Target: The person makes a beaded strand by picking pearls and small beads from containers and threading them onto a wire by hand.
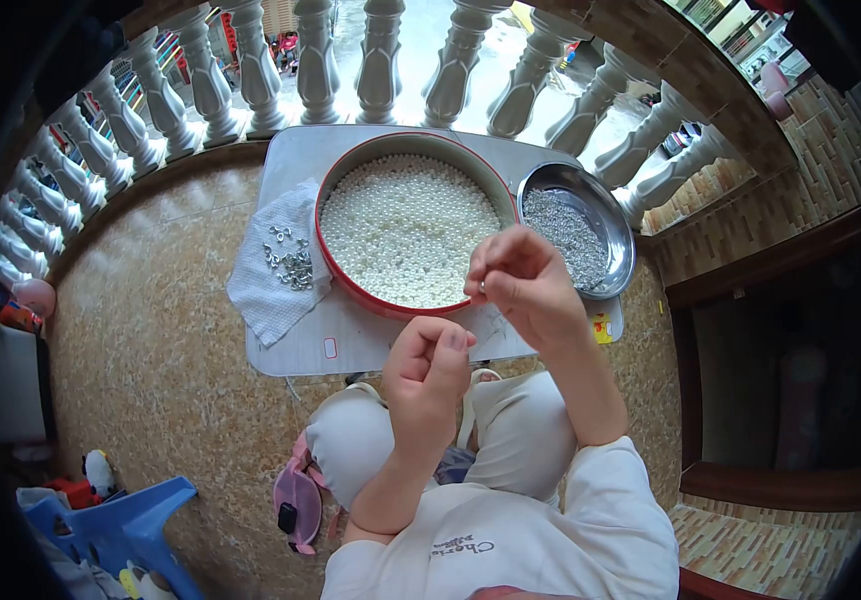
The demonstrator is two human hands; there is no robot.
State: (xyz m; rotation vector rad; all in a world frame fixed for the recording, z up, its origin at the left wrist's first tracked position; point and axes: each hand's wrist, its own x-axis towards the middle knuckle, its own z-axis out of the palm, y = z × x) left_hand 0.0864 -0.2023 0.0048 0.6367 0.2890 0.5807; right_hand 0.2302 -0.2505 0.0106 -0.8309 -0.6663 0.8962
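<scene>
My left hand (424,374) is closed in front of the round tub, thumb pressed against the curled index finger; whatever is in the pinch is too small to make out. Higher and to the right, my right hand (528,287) pinches thumb and forefinger together at the tub's lower right rim. A tiny pale spot shows at those fingertips, too small to name. The red-rimmed round tub (358,292) holds a great many pearly white beads (405,225). Beside it, an oval metal dish (618,225) contains small silvery pieces (562,232).
A white cloth (268,302) on the table's left bears several small metal clasps (295,268). The pale folding table (370,350) stands against a white balustrade (380,70). A yellow label (602,328) lies at its right corner. A blue plastic stool (135,520) is at lower left.
</scene>
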